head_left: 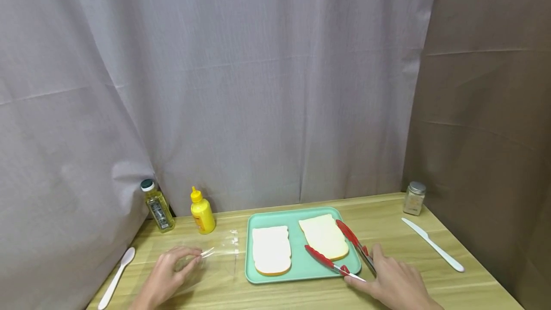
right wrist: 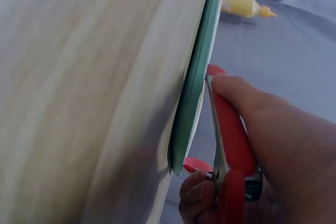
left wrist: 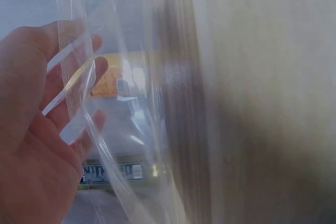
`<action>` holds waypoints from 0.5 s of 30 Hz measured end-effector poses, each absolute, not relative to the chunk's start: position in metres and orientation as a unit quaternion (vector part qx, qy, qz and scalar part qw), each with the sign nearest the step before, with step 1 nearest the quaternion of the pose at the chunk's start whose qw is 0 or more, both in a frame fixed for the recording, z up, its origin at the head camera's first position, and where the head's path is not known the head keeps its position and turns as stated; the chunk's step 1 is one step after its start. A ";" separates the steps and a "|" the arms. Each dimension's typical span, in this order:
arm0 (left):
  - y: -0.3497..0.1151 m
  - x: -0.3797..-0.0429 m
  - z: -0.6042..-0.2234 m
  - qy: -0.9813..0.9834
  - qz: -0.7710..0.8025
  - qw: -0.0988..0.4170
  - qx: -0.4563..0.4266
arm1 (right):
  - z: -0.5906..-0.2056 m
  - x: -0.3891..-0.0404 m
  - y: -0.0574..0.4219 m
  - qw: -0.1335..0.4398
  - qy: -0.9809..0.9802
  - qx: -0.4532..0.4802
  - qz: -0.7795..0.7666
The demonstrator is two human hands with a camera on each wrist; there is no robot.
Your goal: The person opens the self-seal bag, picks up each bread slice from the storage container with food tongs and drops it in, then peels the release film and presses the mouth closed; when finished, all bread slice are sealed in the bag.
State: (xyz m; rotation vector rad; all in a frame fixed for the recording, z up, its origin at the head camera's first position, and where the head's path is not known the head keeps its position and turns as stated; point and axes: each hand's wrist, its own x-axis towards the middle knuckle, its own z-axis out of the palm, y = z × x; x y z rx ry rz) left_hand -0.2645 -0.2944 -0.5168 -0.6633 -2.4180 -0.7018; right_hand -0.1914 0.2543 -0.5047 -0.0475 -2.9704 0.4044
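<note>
With its thumb and fingertips, my left hand point(head_left: 165, 273) pinches the edge of a clear plastic bag point(head_left: 225, 251) lying left of the green tray point(head_left: 297, 219). The film point(left wrist: 131, 40) runs across the fingers in the left wrist view. My right hand point(head_left: 395, 279) grips a pair of red-tipped tongs point(head_left: 319, 256) by the handles. Their arms are spread, one at each side of the right bread slice point(head_left: 325, 237), which lies tilted on the tray. A second bread slice point(head_left: 271, 250) sits on the tray's left half.
Behind the bag stand a yellow squeeze bottle point(head_left: 203, 214) and an oil bottle point(head_left: 158, 207). A white spoon point(head_left: 115, 281) lies at the left table edge. On the right are a white knife point(head_left: 432, 244) and a small shaker jar point(head_left: 414, 200). Grey curtains point(head_left: 258, 85) enclose the table.
</note>
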 end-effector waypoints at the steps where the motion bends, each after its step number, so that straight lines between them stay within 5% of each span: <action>1: -0.295 -0.265 -0.517 -0.896 -0.260 0.264 -0.245 | -0.505 -0.192 0.254 0.069 -0.988 -0.015 0.136; 15: -0.294 -0.265 -0.517 -0.897 -0.257 0.259 -0.249 | -0.483 -0.201 0.235 0.037 -0.990 -0.018 0.138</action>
